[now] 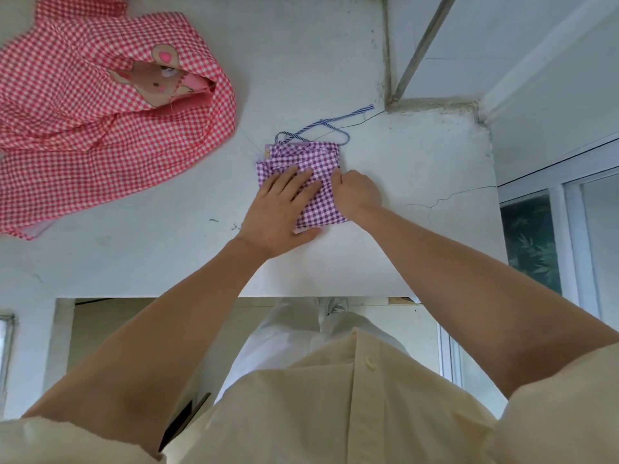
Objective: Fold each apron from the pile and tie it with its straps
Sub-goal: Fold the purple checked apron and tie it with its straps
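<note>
A purple-and-white checked apron [313, 162] lies folded into a small packet near the middle of the white table [418, 182]. Its blue-and-white striped strap [331, 123] trails loose from the packet's far edge toward the back right. My left hand [281, 211] presses flat on the packet's near left part with straight fingers. My right hand [356, 192] is at the packet's right edge, its fingers curled onto the cloth there. A pile of red-and-white checked apron cloth [93, 122] with a bear patch [157, 80] lies crumpled at the far left.
The table's front edge [301, 294] runs just below my forearms. A wall corner and a metal rod [425, 45] stand at the back right. Window frames [569, 229] lie to the right of the table.
</note>
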A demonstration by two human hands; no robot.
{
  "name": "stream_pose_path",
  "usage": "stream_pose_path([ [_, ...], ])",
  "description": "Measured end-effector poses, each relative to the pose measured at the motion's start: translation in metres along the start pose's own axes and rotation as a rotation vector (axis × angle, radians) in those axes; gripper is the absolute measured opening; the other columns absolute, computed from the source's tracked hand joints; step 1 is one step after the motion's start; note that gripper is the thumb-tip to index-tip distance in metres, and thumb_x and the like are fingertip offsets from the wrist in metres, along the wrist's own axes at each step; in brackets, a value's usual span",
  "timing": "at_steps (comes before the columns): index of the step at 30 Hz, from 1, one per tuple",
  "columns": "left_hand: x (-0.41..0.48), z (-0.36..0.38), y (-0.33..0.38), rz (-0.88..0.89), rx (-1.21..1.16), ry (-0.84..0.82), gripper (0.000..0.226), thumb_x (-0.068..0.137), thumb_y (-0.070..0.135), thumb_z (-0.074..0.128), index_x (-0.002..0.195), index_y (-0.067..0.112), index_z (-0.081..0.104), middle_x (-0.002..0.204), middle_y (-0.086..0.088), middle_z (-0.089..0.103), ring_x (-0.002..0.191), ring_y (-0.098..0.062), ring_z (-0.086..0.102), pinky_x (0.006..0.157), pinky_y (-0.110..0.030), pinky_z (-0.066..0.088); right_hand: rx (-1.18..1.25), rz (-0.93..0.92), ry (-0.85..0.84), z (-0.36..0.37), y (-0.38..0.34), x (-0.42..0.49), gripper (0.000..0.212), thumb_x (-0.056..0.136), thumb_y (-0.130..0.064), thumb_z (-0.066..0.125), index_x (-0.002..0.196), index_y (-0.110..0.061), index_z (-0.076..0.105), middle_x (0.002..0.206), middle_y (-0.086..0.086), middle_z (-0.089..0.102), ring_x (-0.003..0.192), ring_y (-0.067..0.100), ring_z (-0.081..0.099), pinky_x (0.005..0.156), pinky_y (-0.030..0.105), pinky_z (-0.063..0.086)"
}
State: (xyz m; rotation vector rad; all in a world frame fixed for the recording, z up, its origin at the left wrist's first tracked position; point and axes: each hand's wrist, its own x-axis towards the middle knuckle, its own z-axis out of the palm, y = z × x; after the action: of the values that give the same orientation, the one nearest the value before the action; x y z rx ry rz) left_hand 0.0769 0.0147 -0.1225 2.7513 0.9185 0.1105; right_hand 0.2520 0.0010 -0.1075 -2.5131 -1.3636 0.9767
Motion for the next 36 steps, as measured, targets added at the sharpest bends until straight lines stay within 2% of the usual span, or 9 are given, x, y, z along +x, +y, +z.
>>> stream_pose_path([
  [4,0.008,-0.002,-0.01,-0.01,-0.08,-0.087,0.079,0.07,0.044,0.078,0.139,0.015,0.052,0.145,-0.014,0.048,0.135,-0.038,0.042,0.107,-0.057,0.037,0.051,-0.008,0.057,0.005,0.006,0.003,0.046,0.105,-0.041,0.031,0.1,-0.006,0.061,0.091,0.011,0.065,0.093,0.028,0.064,0.069,0.034,0.043],
  [7,0.014,-0.004,-0.013,-0.006,-0.123,-0.035,0.072,0.068,0.053,0.066,0.13,0.017,0.061,0.133,-0.015,0.056,0.123,-0.038,0.051,0.098,-0.054,0.044,0.068,-0.406,0.323,0.004,0.023,-0.007,0.046,0.093,-0.044,0.054,0.122,-0.009,0.053,0.114,0.008,0.06,0.11,0.026,0.053,0.089,0.035,0.043],
  [10,0.017,-0.004,-0.018,0.011,-0.17,0.055,0.067,0.069,0.059,0.061,0.12,0.017,0.069,0.116,-0.018,0.057,0.107,-0.038,0.054,0.087,-0.049,0.047,-0.073,-0.813,0.199,-0.003,0.041,-0.01,0.066,0.08,-0.061,0.059,0.127,-0.015,0.054,0.128,0.003,0.053,0.12,0.021,0.045,0.101,0.033,0.03],
  [13,0.021,-0.007,-0.026,0.049,-0.226,0.062,0.065,0.069,0.057,0.063,0.118,0.016,0.07,0.103,-0.014,0.056,0.098,-0.032,0.052,0.086,-0.043,0.046,-0.285,-0.923,0.122,-0.002,0.056,-0.002,0.066,0.073,-0.051,0.073,0.124,-0.013,0.056,0.123,0.002,0.057,0.117,0.022,0.05,0.099,0.035,0.033],
  [18,0.017,-0.025,-0.037,-0.248,-0.615,0.014,0.062,0.065,0.061,0.068,0.109,0.019,0.057,0.104,0.006,0.062,0.092,-0.01,0.057,0.077,-0.01,0.042,-0.014,-0.772,0.083,-0.009,0.038,0.009,0.042,0.087,-0.039,0.068,0.117,-0.01,0.06,0.104,0.008,0.068,0.094,0.028,0.061,0.085,0.037,0.042],
  [23,0.02,-0.03,-0.039,-0.546,-0.878,0.082,0.059,0.073,0.059,0.074,0.111,0.016,0.064,0.108,0.002,0.068,0.099,-0.013,0.064,0.083,-0.028,0.054,0.091,-0.573,0.025,-0.021,0.025,0.019,0.046,0.093,-0.047,0.059,0.119,-0.009,0.058,0.088,0.006,0.068,0.077,0.022,0.06,0.064,0.032,0.042],
  [28,0.041,-0.018,-0.037,-0.821,-0.722,0.245,0.059,0.081,0.07,0.058,0.084,0.011,0.067,0.081,-0.008,0.067,0.082,-0.024,0.065,0.071,-0.044,0.057,0.239,-0.388,0.04,-0.015,0.004,0.029,0.048,0.098,-0.05,0.049,0.117,-0.009,0.063,0.104,0.009,0.072,0.094,0.025,0.066,0.08,0.038,0.053],
  [33,0.06,-0.009,-0.037,-0.965,-0.364,0.158,0.064,0.091,0.069,0.04,0.092,0.011,0.068,0.095,-0.015,0.058,0.1,-0.029,0.049,0.089,-0.037,0.038,0.089,-0.223,0.082,-0.007,-0.014,0.041,0.04,0.1,-0.047,0.045,0.1,-0.009,0.058,0.097,0.011,0.068,0.089,0.028,0.064,0.076,0.04,0.05],
  [36,0.064,-0.009,-0.036,-0.926,-0.247,0.171,0.064,0.094,0.065,0.039,0.089,0.008,0.068,0.084,-0.011,0.057,0.098,-0.028,0.048,0.086,-0.036,0.032,0.061,-0.214,0.151,-0.004,-0.02,0.041,0.03,0.097,-0.039,0.054,0.112,-0.013,0.054,0.112,0.009,0.059,0.105,0.026,0.055,0.081,0.039,0.048],
])
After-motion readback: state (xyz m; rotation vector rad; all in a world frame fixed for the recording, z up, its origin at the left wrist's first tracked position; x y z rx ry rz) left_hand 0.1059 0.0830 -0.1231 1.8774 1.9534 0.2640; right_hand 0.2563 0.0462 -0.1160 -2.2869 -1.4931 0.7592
